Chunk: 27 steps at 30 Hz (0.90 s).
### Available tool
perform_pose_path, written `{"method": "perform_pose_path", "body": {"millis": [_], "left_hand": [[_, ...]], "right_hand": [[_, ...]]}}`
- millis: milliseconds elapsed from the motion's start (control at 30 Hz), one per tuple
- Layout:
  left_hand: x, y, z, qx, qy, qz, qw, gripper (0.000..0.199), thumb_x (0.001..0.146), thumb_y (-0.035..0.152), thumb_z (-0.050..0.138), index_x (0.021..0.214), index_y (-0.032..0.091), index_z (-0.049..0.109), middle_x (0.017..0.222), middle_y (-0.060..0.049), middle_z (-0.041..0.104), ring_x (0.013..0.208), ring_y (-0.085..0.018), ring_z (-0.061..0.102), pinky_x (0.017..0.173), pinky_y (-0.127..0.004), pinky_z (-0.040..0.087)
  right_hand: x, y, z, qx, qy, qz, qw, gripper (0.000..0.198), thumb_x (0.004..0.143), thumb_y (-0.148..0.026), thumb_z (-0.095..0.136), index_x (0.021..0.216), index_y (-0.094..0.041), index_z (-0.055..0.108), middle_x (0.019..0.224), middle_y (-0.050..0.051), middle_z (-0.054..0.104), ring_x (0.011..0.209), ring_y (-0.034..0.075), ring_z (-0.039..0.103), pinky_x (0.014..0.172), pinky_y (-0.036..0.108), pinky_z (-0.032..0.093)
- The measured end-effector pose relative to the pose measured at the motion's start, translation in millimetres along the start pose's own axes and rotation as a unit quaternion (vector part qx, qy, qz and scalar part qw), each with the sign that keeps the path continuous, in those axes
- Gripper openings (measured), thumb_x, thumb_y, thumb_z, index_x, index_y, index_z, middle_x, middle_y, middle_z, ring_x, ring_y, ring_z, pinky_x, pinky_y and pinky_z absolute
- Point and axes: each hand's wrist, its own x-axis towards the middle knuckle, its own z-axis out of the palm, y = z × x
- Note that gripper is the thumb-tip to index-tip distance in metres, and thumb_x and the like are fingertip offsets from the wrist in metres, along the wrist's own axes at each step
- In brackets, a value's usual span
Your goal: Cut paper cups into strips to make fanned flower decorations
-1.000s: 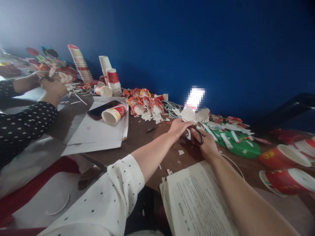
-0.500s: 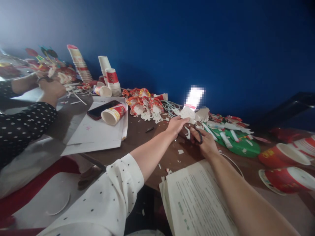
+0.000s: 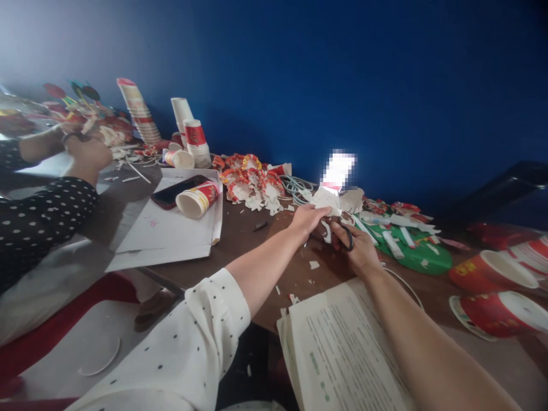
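Scissors (image 3: 350,238) beyond pages (image 3: 342,342), cup stacks (image 3: 197,142) left

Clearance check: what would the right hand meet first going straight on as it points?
Likely the white paper in the left hand, just beyond the scissors in the right hand; depth is unclear.

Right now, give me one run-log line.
left hand: holds white cut paper | right hand: holds black-handled scissors | nearby: flat green sheet

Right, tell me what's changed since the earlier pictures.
The left hand has drawn slightly left, away from the right hand, showing more of the white paper piece it holds. Nothing was visibly taken up or let go. The right hand stays on the black-handled scissors; the phone and nearby cup lie as before.
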Motion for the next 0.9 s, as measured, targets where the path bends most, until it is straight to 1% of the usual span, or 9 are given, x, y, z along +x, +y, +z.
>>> {"method": "perform_pose_path", "body": {"millis": [167, 333, 467, 567, 733, 900], "left_hand": [[2.0, -1.6, -0.2, 0.002, 0.001, -0.002, 1.0, 0.023, 0.068, 0.033, 0.077, 0.071, 0.015, 0.063, 0.057, -0.001, 0.061, 0.051, -0.011, 0.055, 0.054, -0.023, 0.042], [3.4, -2.7, -0.1, -0.005, 0.002, 0.001, 1.0, 0.019, 0.069, 0.03, 0.075, 0.069, 0.015, 0.062, 0.056, 0.0, 0.06, 0.048, -0.011, 0.053, 0.052, -0.023, 0.04], [5.2, -4.4, -0.4, -0.001, 0.004, 0.009, 1.0, 0.019, 0.069, 0.029, 0.075, 0.068, 0.016, 0.061, 0.058, 0.0, 0.061, 0.05, -0.011, 0.053, 0.054, -0.024, 0.041], [5.6, -4.7, -0.6, 0.002, 0.004, 0.011, 1.0, 0.021, 0.069, 0.031, 0.075, 0.068, 0.016, 0.06, 0.059, 0.0, 0.061, 0.05, -0.011, 0.053, 0.055, -0.024, 0.041], [4.1, -2.9, -0.6, -0.004, 0.005, 0.003, 1.0, 0.02, 0.069, 0.03, 0.075, 0.069, 0.016, 0.061, 0.059, 0.0, 0.06, 0.05, -0.011, 0.053, 0.056, -0.025, 0.042], [3.5, -2.1, 0.0, -0.012, 0.002, -0.012, 1.0, 0.021, 0.069, 0.031, 0.076, 0.072, 0.015, 0.064, 0.059, -0.001, 0.062, 0.054, -0.012, 0.057, 0.058, -0.025, 0.045]], "right_hand": [[1.5, 1.5, -1.0, -0.018, 0.0, -0.016, 1.0, 0.055, 0.076, -0.071, 0.064, 0.053, -0.022, 0.057, 0.05, 0.0, 0.052, 0.054, 0.014, 0.043, 0.054, 0.031, 0.031], [-0.4, -3.5, -0.1, -0.037, 0.008, -0.024, 0.999, 0.057, 0.075, -0.074, 0.063, 0.052, -0.022, 0.055, 0.049, 0.0, 0.051, 0.054, 0.015, 0.044, 0.055, 0.031, 0.032], [-0.8, -4.4, 0.6, -0.032, 0.013, -0.018, 0.999, 0.056, 0.073, -0.074, 0.065, 0.052, -0.022, 0.056, 0.049, 0.0, 0.051, 0.052, 0.015, 0.043, 0.053, 0.031, 0.032], [-0.1, -2.6, 0.7, -0.033, 0.014, -0.017, 0.999, 0.055, 0.074, -0.072, 0.065, 0.053, -0.022, 0.056, 0.049, 0.0, 0.051, 0.052, 0.014, 0.043, 0.054, 0.031, 0.031], [0.4, -0.2, 0.9, -0.043, 0.013, -0.027, 0.999, 0.055, 0.077, -0.07, 0.064, 0.052, -0.022, 0.054, 0.048, -0.001, 0.05, 0.052, 0.014, 0.042, 0.055, 0.031, 0.03], [2.2, 4.8, 0.8, -0.036, 0.013, -0.03, 0.999, 0.053, 0.079, -0.066, 0.065, 0.051, -0.022, 0.054, 0.048, -0.001, 0.05, 0.053, 0.014, 0.042, 0.054, 0.03, 0.031]]}}
